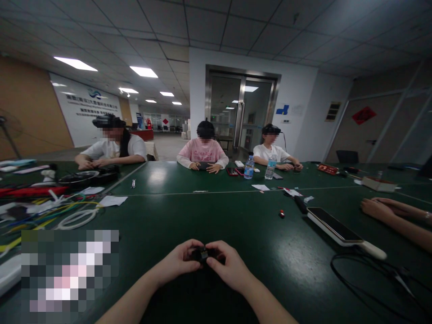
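Both my hands meet just above the dark green table [256, 216], near its front edge. Between them is a small black object [204, 254] with a greyish face; its kind is not clear. My left hand [180, 259] pinches its left side between thumb and fingers. From the right, my right hand [227, 259] grips the same object, thumb in front and fingers behind. The fingers hide much of it.
Cables [79, 219] and papers lie at left, beside a pixelated patch. At right are a white-edged device with a dark screen [335, 225], a black cable [357, 283] and another person's hands [380, 209]. Water bottles [249, 168] stand across the table, before several seated people.
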A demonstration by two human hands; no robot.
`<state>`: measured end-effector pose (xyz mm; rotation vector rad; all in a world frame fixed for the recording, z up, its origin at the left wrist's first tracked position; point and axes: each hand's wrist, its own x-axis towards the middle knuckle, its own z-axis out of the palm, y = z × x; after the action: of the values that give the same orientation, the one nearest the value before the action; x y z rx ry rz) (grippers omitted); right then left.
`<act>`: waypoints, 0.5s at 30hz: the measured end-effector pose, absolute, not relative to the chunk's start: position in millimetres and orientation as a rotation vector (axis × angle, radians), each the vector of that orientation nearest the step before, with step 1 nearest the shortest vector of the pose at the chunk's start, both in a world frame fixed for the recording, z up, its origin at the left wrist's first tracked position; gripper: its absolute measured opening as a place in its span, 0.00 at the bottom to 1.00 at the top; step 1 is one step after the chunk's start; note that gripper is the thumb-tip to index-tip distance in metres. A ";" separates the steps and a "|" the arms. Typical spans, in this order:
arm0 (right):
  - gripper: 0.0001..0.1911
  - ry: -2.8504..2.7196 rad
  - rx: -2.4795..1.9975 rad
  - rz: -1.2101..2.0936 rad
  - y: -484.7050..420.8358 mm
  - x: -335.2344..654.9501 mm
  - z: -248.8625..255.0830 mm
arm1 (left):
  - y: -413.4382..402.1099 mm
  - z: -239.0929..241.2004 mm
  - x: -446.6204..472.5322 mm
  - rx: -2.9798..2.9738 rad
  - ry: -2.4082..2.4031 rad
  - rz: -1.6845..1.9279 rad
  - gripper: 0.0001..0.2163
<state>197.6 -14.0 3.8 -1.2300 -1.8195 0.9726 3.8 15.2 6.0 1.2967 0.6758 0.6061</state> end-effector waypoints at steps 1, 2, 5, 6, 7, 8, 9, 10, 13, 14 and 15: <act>0.15 -1.824 -1.226 0.972 -13.9 197.8 3.7 | 15.4 5.9 3.9 1.297 0.676 0.602 0.17; 0.15 -1.827 -1.221 0.972 -13.8 198.0 3.5 | 15.7 5.4 3.9 1.299 0.676 0.601 0.17; 0.15 -1.828 -1.214 0.965 -14.4 198.3 3.5 | 17.2 2.0 4.1 1.311 0.675 0.610 0.17; 0.15 -1.829 -1.214 0.965 -14.7 198.3 3.7 | 17.8 0.5 4.0 1.315 0.675 0.615 0.17; 0.15 -1.829 -1.214 0.965 -15.0 198.2 3.9 | 18.4 -0.9 4.0 1.318 0.674 0.617 0.17; 0.15 -1.831 -1.215 0.968 -15.2 198.1 4.1 | 18.9 -2.1 3.9 1.319 0.672 0.616 0.18; 0.15 -1.831 -1.216 0.969 -15.4 198.0 4.4 | 19.3 -3.0 3.7 1.319 0.669 0.615 0.18; 0.15 -1.832 -1.217 0.971 -15.5 197.9 4.7 | 19.5 -3.7 3.5 1.318 0.664 0.614 0.18; 0.15 -1.834 -1.225 0.968 -15.8 198.0 6.3 | 19.4 -4.1 3.0 1.311 0.647 0.620 0.18; 0.15 -1.835 -1.226 0.969 -16.1 198.2 7.1 | 19.3 -3.9 2.9 1.309 0.646 0.620 0.19; 0.14 -1.837 -1.225 0.969 -16.4 198.3 8.1 | 19.1 -3.6 2.9 1.308 0.647 0.620 0.19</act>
<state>198.3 -16.4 8.1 -1.2249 -1.8373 0.9695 2.9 19.1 -3.6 1.3077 0.6466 0.6198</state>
